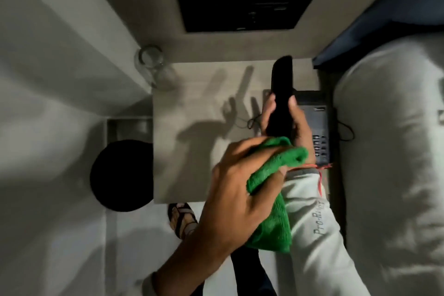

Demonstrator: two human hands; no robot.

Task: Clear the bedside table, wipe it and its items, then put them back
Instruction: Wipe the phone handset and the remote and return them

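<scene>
My right hand (298, 125) holds a black telephone handset (281, 84) upright above the phone base (317, 125), which sits on the right side of the pale bedside table (192, 151). My left hand (235, 180) grips a green cloth (271, 199) bunched against the lower end of the handset. The cloth's loose end hangs down over my right sleeve. A thin black cord (252, 122) lies on the table beside the phone. A clear glass (153, 67) stands at the table's far left corner.
A black wall panel (245, 9) is mounted above the table. A round black bin (122, 175) stands on the floor to the left. A white pillow (389, 151) and the bed lie to the right. My sandalled foot (182, 220) is below the table's front edge.
</scene>
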